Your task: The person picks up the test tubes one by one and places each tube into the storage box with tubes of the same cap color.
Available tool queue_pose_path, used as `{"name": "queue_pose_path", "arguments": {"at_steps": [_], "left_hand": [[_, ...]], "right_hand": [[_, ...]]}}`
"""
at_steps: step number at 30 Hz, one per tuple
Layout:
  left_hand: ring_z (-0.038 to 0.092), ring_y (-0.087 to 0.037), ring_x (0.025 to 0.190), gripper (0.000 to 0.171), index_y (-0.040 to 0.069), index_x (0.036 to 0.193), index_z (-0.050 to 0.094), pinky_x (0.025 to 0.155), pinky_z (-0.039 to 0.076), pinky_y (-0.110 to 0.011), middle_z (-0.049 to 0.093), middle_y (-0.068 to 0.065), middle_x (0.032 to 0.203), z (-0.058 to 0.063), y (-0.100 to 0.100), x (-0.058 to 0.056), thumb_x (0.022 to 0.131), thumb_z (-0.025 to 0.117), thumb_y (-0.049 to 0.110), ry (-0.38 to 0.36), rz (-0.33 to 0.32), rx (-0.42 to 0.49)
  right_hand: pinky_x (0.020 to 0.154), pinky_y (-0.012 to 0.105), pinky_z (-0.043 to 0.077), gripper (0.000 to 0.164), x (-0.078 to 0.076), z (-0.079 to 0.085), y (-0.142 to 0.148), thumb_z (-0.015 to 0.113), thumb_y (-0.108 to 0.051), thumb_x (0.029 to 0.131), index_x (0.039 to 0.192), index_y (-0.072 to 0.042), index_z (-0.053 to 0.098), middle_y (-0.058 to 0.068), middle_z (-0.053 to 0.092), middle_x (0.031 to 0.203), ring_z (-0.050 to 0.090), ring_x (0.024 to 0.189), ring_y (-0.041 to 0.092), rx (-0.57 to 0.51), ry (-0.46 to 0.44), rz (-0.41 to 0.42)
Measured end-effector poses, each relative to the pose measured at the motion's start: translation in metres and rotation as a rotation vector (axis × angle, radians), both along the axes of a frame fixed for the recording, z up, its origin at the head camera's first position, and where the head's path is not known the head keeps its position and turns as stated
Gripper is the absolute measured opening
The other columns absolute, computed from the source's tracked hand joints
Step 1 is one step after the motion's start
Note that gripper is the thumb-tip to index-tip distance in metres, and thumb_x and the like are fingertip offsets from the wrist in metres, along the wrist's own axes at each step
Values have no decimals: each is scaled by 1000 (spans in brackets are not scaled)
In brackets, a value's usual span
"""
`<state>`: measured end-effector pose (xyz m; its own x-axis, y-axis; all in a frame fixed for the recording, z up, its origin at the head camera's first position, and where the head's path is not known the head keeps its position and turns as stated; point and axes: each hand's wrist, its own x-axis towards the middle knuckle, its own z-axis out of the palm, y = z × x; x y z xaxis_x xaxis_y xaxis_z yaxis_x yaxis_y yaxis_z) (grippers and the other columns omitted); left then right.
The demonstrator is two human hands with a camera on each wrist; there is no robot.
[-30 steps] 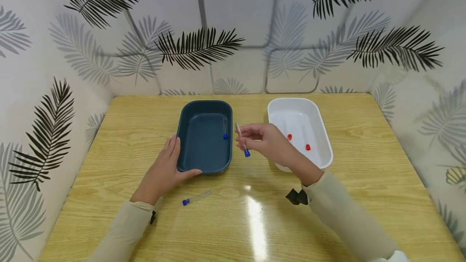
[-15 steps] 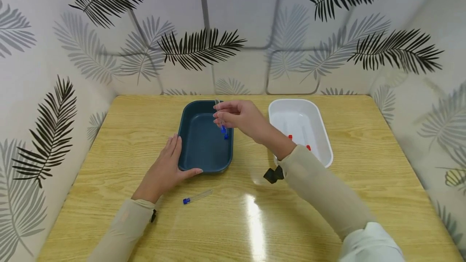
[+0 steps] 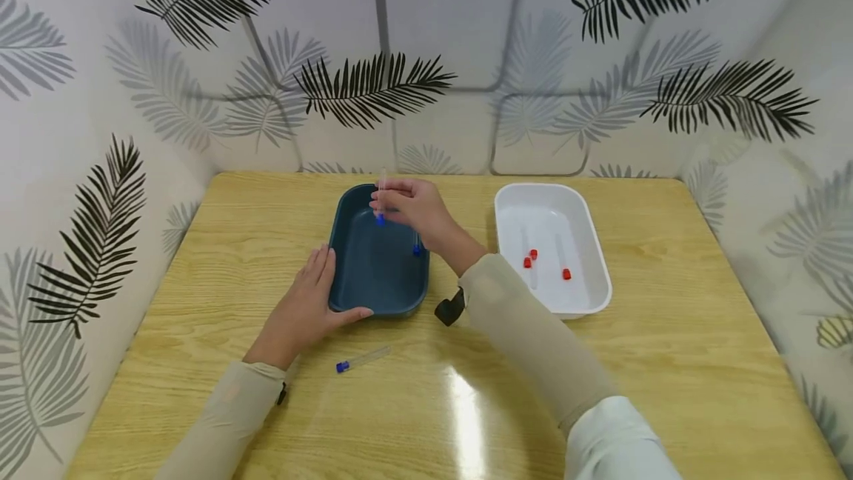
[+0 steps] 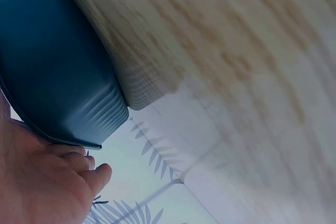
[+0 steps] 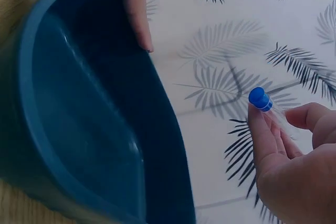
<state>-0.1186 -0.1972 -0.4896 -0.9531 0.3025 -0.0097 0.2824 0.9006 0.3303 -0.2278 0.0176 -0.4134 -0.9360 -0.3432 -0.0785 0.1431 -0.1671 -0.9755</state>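
A clear test tube [image 3: 381, 202] with a blue cap is pinched between the thumb and fingers of my right hand [image 3: 416, 206], cap downward, over the far part of the dark teal tray [image 3: 380, 272]. In the right wrist view its blue cap [image 5: 259, 98] sticks out past my fingertips. My left hand [image 3: 306, 302] rests against the tray's near left corner, fingers along the left side and thumb on the front rim. Inside the tray, by its right wall, lies a blue-capped tube [image 3: 417, 247], partly hidden by my right hand. Another blue-capped tube [image 3: 363, 358] lies on the table before the tray.
To the right stands a white tray [image 3: 580, 302] holding several red-capped tubes [image 3: 566, 273]. Both trays stand on a wooden table [image 3: 266, 206] whose far edge meets a leaf-patterned wall [image 3: 466, 124].
My right hand has carried the blue-capped tube leftward and away from me, from between the trays to over the teal tray. The left hand has kept its place.
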Motion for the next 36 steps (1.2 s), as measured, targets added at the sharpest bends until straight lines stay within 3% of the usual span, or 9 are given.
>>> {"name": "queue_pose_path", "arguments": {"at_steps": [6, 16, 27, 36], "left_hand": [[0, -27, 141, 118, 3, 149, 5, 110, 15, -47, 2, -14, 154, -1, -2, 0, 70, 43, 83, 0, 4, -3], [-1, -24, 141, 119, 6, 149, 4, 110, 16, -46, 1, -11, 155, -4, 1, 3, 69, 43, 84, -8, 30, 0], [-1, -25, 141, 118, 5, 149, 2, 110, 15, -45, 0, -11, 155, -3, 1, 1, 70, 42, 84, -16, 21, -2], [2, -27, 141, 118, 5, 149, 3, 110, 17, -47, 1, -13, 155, -2, 0, 2, 70, 43, 83, 7, 14, -3]], "right_hand": [[79, 32, 52, 35, -11, -16, -17, 60, -10, 91, 122, 5, 56, 22, 61, 114, 66, 94, 22, -41, -13, -66], [78, 29, 52, 33, -13, -41, -26, 57, -11, 94, 122, 6, 56, 17, 65, 108, 66, 95, 20, 43, -148, -70], [79, 29, 52, 28, -20, -60, -35, 57, -10, 93, 114, 7, 61, 15, 67, 103, 66, 94, 20, -32, -314, -71], [80, 30, 51, 31, -21, -71, -37, 56, -7, 93, 119, 11, 58, 17, 66, 105, 64, 100, 22, -73, -450, -81]]}}
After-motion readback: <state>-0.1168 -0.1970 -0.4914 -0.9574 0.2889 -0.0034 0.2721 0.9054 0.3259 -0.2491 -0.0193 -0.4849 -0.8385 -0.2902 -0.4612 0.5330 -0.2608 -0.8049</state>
